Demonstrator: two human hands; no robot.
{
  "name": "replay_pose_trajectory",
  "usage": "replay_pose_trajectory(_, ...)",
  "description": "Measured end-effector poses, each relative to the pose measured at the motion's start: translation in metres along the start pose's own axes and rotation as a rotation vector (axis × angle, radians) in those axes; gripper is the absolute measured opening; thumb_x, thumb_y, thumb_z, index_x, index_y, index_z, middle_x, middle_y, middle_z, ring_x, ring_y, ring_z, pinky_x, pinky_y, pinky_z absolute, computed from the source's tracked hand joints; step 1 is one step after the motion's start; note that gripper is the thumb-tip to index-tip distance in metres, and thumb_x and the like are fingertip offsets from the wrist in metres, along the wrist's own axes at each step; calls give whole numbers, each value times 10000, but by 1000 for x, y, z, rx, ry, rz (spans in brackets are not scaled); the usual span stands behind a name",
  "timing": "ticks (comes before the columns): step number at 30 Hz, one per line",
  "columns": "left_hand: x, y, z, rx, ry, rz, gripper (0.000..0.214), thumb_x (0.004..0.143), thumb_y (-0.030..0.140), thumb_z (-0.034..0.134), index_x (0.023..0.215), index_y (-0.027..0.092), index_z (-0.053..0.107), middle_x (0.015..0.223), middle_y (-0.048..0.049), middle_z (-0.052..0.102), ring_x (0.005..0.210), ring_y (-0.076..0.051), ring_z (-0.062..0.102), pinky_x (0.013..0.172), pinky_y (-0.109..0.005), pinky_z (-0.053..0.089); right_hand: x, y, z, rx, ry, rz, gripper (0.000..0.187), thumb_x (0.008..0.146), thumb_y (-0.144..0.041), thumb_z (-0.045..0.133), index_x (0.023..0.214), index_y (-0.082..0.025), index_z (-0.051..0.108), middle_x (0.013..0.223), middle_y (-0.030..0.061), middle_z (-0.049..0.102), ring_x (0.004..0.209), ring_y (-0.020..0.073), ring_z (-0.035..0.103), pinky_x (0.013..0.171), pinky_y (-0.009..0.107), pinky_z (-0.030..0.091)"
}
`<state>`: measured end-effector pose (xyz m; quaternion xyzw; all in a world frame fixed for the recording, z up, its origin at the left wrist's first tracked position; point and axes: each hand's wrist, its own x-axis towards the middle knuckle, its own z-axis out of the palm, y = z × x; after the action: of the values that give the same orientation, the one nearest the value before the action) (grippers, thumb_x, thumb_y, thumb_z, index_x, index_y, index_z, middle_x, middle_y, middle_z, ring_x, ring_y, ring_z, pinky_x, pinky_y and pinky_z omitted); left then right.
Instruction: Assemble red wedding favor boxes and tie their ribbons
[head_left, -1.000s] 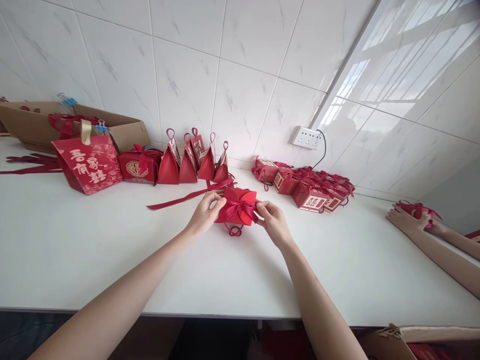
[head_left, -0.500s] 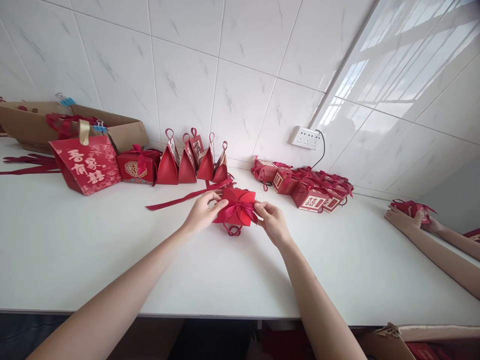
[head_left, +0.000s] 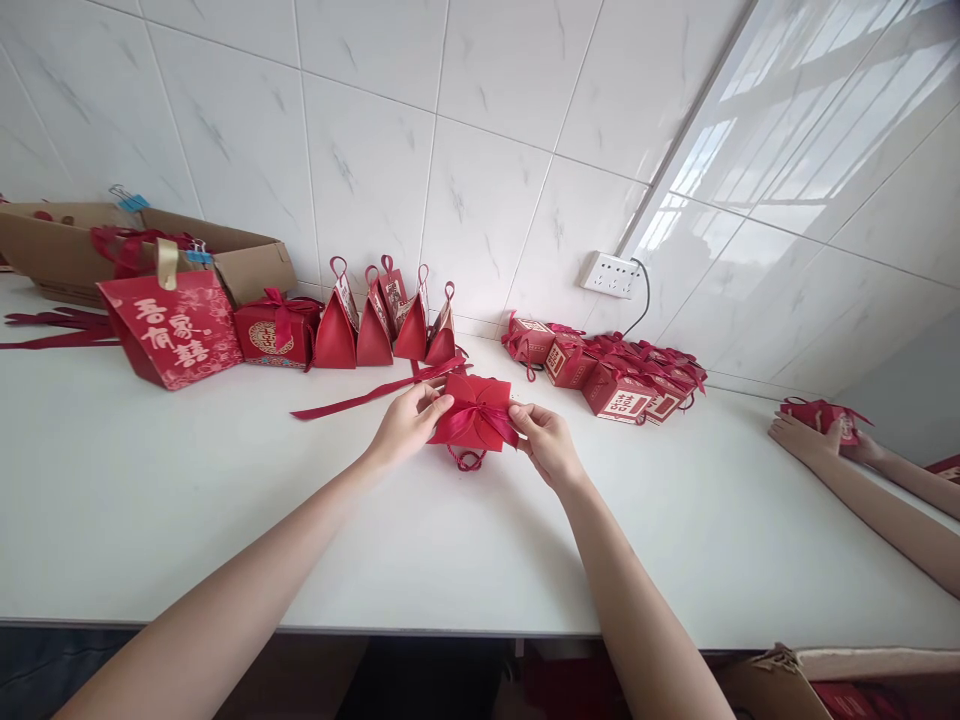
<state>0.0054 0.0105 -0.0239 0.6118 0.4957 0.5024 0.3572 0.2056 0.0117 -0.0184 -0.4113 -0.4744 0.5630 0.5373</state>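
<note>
A small red gift box [head_left: 475,423] tied with a dark red ribbon rests on the white table [head_left: 225,500] in front of me. My left hand [head_left: 409,425] pinches the ribbon at the box's left side. My right hand [head_left: 547,442] pinches the ribbon end at its right side. A red cord loop [head_left: 468,459] pokes out beneath the box. A loose red ribbon strip [head_left: 375,391] lies just behind my left hand.
Several red pyramid boxes [head_left: 386,325] and a large red bag [head_left: 171,325] stand by the tiled wall, near a cardboard carton [head_left: 247,260]. A pile of small red boxes [head_left: 615,375] lies at the right. Another person's hands [head_left: 817,435] hold a red box at the far right.
The box's open petal flaps have closed flat under the ribbon. My hands stay at its two sides. The other person's hands have shifted slightly.
</note>
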Motion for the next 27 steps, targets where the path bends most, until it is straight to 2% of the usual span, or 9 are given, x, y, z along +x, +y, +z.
replay_pose_trajectory(8,1,-2,3,7,11,18,336,800,524,503,707,204,465,535,50,455,500,-124,433,533,-251,340,1,2,-1,11,12,-7,465,487,-539,817,571,-158,563,764,27,632,673,116,543,611,265,479)
replay_pose_trajectory(12,-1,1,3,18,43,54,327,789,502,525,672,203,460,688,-2,553,751,-184,561,687,-283,411,-1,1,-2,2,-9,-8,424,544,-518,804,612,-166,575,799,31,642,753,135,569,666,276,505)
replay_pose_trajectory(14,-3,3,3,19,56,62,336,774,508,544,673,201,450,773,-19,572,874,-209,569,784,-311,417,-2,1,-1,-12,-33,-10,399,582,-514,785,643,-172,588,856,40,649,831,151,579,714,289,517)
replay_pose_trajectory(17,-4,5,5,-56,61,29,367,708,515,618,808,202,455,946,-49,578,1003,-237,553,827,-342,438,-5,1,1,-58,-53,-19,393,613,-526,759,663,-175,589,983,52,648,903,166,581,761,307,525)
replay_pose_trajectory(20,-4,4,8,-137,68,33,557,632,467,696,1040,205,421,1148,-96,528,1139,-255,503,870,-366,458,-6,1,3,-83,-71,-26,394,643,-544,729,708,-177,601,1054,64,644,951,184,583,797,328,522)
replay_pose_trajectory(23,-4,0,11,-83,94,62,751,592,413,741,1222,223,379,1304,-123,415,1248,-278,423,1000,-429,391,-7,3,3,-89,-136,-29,375,700,-538,692,818,-189,628,1055,65,648,964,190,592,827,342,508)
replay_pose_trajectory(25,-3,-2,12,-34,105,58,802,577,382,761,1272,246,382,1390,-124,336,1318,-308,341,1067,-473,313,-6,5,3,-111,-178,-41,358,716,-509,696,881,-199,628,1050,55,647,928,181,601,830,338,495)
replay_pose_trajectory(27,-2,-3,12,-35,122,52,776,575,355,766,1260,257,415,1411,-115,343,1336,-324,322,1081,-495,286,-6,7,4,-144,-189,-58,342,721,-490,699,883,-198,623,1032,45,644,889,170,601,816,325,484)
